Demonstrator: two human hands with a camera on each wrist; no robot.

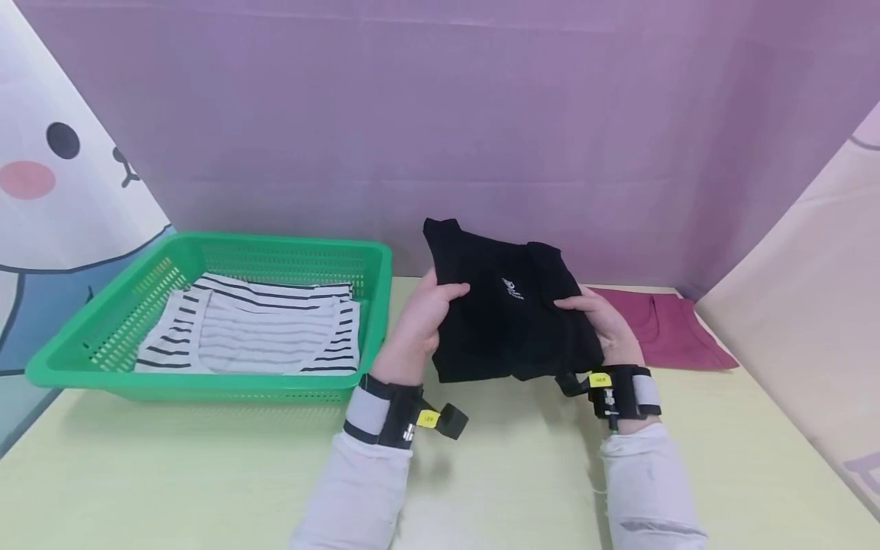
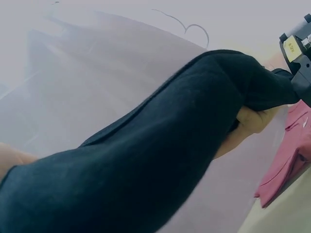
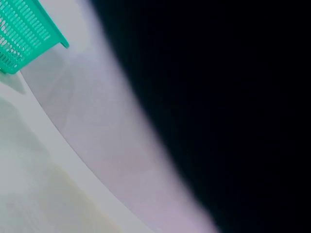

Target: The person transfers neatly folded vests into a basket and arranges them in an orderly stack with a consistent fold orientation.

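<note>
A folded black garment [image 1: 505, 321] with a small white print is held up above the table between both hands. My left hand [image 1: 421, 309] grips its left edge, thumb on the front. On the opposite edge, my right hand [image 1: 608, 317] pinches the cloth, thumb on the front and the other fingers behind it. In the left wrist view the black cloth [image 2: 146, 145] spans the frame, with some right-hand fingers [image 2: 248, 126] showing under it. Dark cloth [image 3: 218, 97] fills most of the right wrist view and hides the right hand there.
A green plastic basket [image 1: 227, 387] stands on the left of the table [image 1: 502, 473], holding folded white-and-black striped clothing [image 1: 268, 328]. At the right rear lies a folded maroon garment [image 1: 667, 328], partly behind the right hand. A purple cloth backdrop [image 1: 440, 114] rises behind the table.
</note>
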